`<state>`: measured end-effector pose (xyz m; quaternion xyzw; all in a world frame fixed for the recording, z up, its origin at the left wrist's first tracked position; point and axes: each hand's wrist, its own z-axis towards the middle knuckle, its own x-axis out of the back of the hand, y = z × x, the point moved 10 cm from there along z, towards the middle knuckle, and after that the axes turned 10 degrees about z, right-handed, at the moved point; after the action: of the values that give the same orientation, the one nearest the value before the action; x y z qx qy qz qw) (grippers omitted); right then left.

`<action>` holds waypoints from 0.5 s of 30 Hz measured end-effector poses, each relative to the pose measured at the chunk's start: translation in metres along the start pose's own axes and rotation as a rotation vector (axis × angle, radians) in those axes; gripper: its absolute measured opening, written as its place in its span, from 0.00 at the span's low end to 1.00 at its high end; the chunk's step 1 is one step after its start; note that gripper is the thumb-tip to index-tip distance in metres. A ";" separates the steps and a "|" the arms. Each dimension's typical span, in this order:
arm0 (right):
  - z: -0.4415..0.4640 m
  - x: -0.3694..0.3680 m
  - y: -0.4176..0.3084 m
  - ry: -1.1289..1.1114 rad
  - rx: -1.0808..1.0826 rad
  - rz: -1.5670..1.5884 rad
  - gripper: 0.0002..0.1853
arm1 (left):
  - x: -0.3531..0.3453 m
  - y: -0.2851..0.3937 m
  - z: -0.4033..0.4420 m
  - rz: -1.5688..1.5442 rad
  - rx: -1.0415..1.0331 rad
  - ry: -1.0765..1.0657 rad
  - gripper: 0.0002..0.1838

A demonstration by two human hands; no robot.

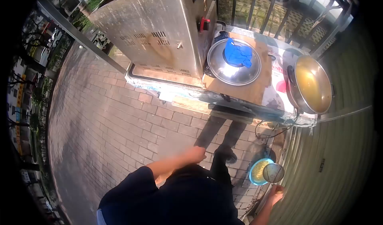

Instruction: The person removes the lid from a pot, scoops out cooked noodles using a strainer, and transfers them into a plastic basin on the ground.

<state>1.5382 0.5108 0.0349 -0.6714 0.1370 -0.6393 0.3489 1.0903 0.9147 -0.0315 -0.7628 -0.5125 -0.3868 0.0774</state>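
My right hand [276, 192], low at the right, is closed round the handle of a round mesh strainer [273, 172]. The strainer overlaps the right edge of a light-blue basin [251, 173] near the ground; whether they touch I cannot tell. Small yellowish pieces [260, 170] lie in the basin, too small to name. In front of my body, my left hand [196, 154] is held with its fingers curled in, and nothing shows in it.
Ahead stands a counter with a large metal cabinet [155, 33], a lidded pot [233, 75] topped with blue cloth [238, 54], and a deep pan [310, 85] of yellowish liquid. A corrugated wall [323, 145] closes the right side. Brick paving [115, 117] spreads leftward.
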 end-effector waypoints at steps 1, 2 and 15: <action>-0.006 -0.027 -0.029 -0.084 0.077 -0.037 0.09 | -0.009 -0.036 -0.018 -0.047 0.057 -0.008 0.19; -0.016 -0.055 -0.061 -0.163 0.152 -0.073 0.08 | -0.037 -0.078 -0.030 -0.005 0.049 0.004 0.18; -0.542 -0.462 -0.752 -1.210 0.967 0.482 0.13 | -0.305 -0.385 -0.459 -0.724 1.126 0.027 0.20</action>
<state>0.7568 1.1832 0.1333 -0.6280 -0.2259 -0.0611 0.7422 0.4785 0.6363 -0.0265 -0.3809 -0.8587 -0.0715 0.3353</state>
